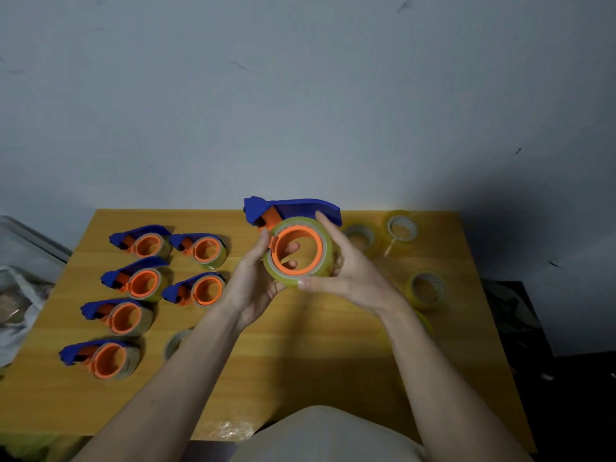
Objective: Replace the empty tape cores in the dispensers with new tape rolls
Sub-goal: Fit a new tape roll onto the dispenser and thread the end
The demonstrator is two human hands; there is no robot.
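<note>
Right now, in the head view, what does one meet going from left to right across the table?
Six loaded dispensers → flat tape core → left hand → held dispenser → right hand → spare tape rolls.

A yellow wooden table [316, 361] stands against a pale grey wall [300, 111]. Shadow darkens the right side.

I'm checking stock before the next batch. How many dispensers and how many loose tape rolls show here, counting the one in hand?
Blue-and-orange dispensers on the table: 6, the nearest at
Dispenser held in both hands, the left hand and the right hand: 1
Loose tape rolls clearly seen: 4, such as; another may lie behind the right forearm.
Total: 11
</note>
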